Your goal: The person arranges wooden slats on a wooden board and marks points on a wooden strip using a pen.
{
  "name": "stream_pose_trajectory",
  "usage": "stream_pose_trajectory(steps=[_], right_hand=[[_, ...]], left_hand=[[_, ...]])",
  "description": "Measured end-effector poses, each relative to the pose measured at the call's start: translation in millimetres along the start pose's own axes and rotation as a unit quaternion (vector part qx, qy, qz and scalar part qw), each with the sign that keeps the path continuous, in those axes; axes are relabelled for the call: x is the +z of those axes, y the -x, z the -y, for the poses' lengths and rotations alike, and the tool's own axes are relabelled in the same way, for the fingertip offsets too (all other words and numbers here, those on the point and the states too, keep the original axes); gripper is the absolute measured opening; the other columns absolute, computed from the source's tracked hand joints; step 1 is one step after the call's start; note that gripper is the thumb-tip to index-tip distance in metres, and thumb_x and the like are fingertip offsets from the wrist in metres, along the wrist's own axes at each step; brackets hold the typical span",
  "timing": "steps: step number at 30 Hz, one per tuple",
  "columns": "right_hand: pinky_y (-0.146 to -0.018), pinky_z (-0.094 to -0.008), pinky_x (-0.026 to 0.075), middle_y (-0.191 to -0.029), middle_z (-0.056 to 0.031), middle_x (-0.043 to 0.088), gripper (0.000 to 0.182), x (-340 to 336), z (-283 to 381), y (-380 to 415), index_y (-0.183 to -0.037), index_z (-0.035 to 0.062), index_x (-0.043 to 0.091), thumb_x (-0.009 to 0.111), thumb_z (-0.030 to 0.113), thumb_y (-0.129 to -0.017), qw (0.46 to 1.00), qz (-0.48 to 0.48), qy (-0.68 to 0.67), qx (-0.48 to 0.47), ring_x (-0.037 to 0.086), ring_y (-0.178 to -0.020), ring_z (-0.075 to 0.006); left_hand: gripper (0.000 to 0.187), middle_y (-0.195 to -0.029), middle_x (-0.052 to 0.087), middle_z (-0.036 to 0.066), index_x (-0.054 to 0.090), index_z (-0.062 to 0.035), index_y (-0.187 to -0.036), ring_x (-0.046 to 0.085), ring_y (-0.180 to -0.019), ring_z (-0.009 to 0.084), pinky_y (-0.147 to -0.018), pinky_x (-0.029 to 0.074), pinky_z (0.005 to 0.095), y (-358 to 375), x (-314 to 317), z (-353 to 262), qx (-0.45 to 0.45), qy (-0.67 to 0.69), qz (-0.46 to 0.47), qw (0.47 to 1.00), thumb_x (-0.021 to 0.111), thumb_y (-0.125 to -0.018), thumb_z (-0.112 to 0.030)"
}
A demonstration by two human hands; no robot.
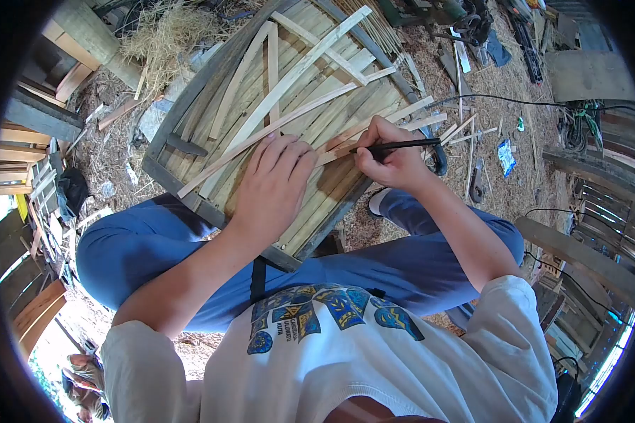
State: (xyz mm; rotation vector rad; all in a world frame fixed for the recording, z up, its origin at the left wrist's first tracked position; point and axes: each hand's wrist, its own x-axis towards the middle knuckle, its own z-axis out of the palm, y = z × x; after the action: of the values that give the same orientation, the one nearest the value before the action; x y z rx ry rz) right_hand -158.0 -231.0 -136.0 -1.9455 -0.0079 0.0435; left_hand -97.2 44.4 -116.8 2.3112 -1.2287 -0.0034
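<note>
My right hand (pixel 388 155) pinches a slim black pen (pixel 410 144), its tip low over a short wooden strip (pixel 336 152). My left hand (pixel 275 176) lies over the wood with its fingers stretched out, beside the near end of that strip; its thumb is hidden. Both hands are above a weathered plank board (pixel 317 218) with a dark wooden frame, which rests across my lap. Several long, pale wooden slats (pixel 293 77) lie crossed on the board beyond my hands. One thin slat (pixel 219 173) passes under the left fingertips.
Straw (pixel 166 42) is heaped at the upper left. Offcuts (pixel 466 134), a blue wrapper (pixel 505 156) and a black cable (pixel 515 99) lie on the littered ground at right. Timber beams (pixel 585 257) line the right side. Stacked boards (pixel 17 151) stand at left.
</note>
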Motion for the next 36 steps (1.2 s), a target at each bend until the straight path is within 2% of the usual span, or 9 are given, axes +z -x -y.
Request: stream_pose_trajectory(steps=[4, 7, 31, 36], right_hand=[[-0.06, -0.0323, 0.045, -0.071, -0.0031, 0.061, 0.022, 0.4, -2.1, -0.7, -0.095, 0.0046, 0.06, 0.079, 0.017, -0.096, 1.0, -0.001, 0.013, -0.021, 0.054, -0.066, -0.011], [-0.062, -0.0328, 0.047, -0.073, -0.0042, 0.063, 0.022, -1.8, 2.5, -1.7, -0.095, 0.0044, 0.06, 0.079, 0.016, -0.096, 0.999, 0.013, 0.031, -0.007, 0.056, -0.068, -0.0107], [-0.064, -0.0324, 0.05, -0.077, -0.0054, 0.066, 0.021, -1.9, 9.0, -4.3, -0.097, 0.003, 0.059, 0.078, 0.012, -0.097, 0.999, 0.028, 0.023, 0.016, 0.059, -0.071, -0.0106], [-0.064, -0.0325, 0.05, -0.077, -0.0057, 0.065, 0.022, -1.0, 6.7, -4.6, -0.097, 0.0027, 0.058, 0.078, 0.012, -0.097, 0.999, 0.023, 0.027, -0.009, 0.059, -0.07, -0.0112]], left_hand=[[0.058, -0.13, 0.066, 0.01, 0.067, -0.0138, -0.144, 0.059, -0.133, 0.0356, -0.123, 0.044, 0.0558, -0.2, 0.1, 0.0, 0.003, 0.002, 0.005, 1.0, 0.072, -0.087, -0.003], [0.058, -0.13, 0.065, 0.01, 0.068, -0.0148, -0.144, 0.059, -0.132, 0.0358, -0.122, 0.044, 0.0562, -0.6, -0.1, 0.9, 0.003, 0.008, 0.006, 1.0, 0.072, -0.087, -0.003], [0.056, -0.127, 0.065, 0.009, 0.07, -0.0146, -0.14, 0.059, -0.131, 0.0357, -0.12, 0.045, 0.0561, -2.1, -1.1, -1.3, -0.002, 0.017, -0.007, 1.0, 0.073, -0.086, -0.001], [0.057, -0.128, 0.064, 0.01, 0.069, -0.0147, -0.142, 0.059, -0.132, 0.0364, -0.121, 0.045, 0.0563, -2.3, -1.1, -0.6, -0.005, 0.023, 0.003, 1.0, 0.073, -0.086, -0.001]])
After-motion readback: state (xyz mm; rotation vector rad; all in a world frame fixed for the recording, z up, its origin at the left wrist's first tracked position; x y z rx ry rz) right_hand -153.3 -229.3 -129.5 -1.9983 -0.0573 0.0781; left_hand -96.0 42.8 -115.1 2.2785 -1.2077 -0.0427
